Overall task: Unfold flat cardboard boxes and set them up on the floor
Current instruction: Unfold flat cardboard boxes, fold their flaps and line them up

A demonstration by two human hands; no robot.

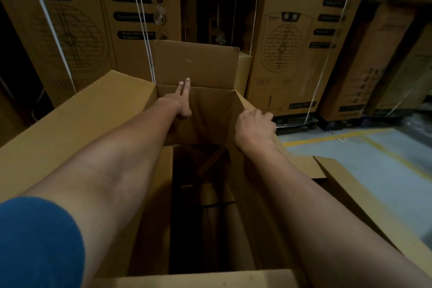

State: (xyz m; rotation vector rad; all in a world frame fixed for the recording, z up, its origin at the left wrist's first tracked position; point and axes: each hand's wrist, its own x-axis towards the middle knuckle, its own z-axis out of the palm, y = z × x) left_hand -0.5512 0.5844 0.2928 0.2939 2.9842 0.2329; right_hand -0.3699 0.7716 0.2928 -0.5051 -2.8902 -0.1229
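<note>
Stacked against the far wall, tall printed cartons (77, 30) with a fan drawing on their faces are standing side by side, bound with white straps (48, 21), and more of them (287, 54) are filling the far right. Grey floor (374, 170) with yellow lines (336, 138) is showing to your right. Directly below you, an open cardboard box (98, 128) is standing upright, and you are looking down into its dark inside, where the bottom flaps are hard to make out. Its far flap (198, 65) is standing up, its left flap is sloping outward and upward to the left, and its right flap (364, 201) is folding outward toward the floor. Your left hand (183, 103) is reaching across the opening with two fingers (184, 84) stretched straight, their tips touching the crease at the base of the far flap. Your right hand (254, 126) is curling its fingers over the top edge of the box's right wall near the far corner, gripping it. A blue sleeve (39, 243) is covering your left upper arm at the near left, and both forearms are bare.
</note>
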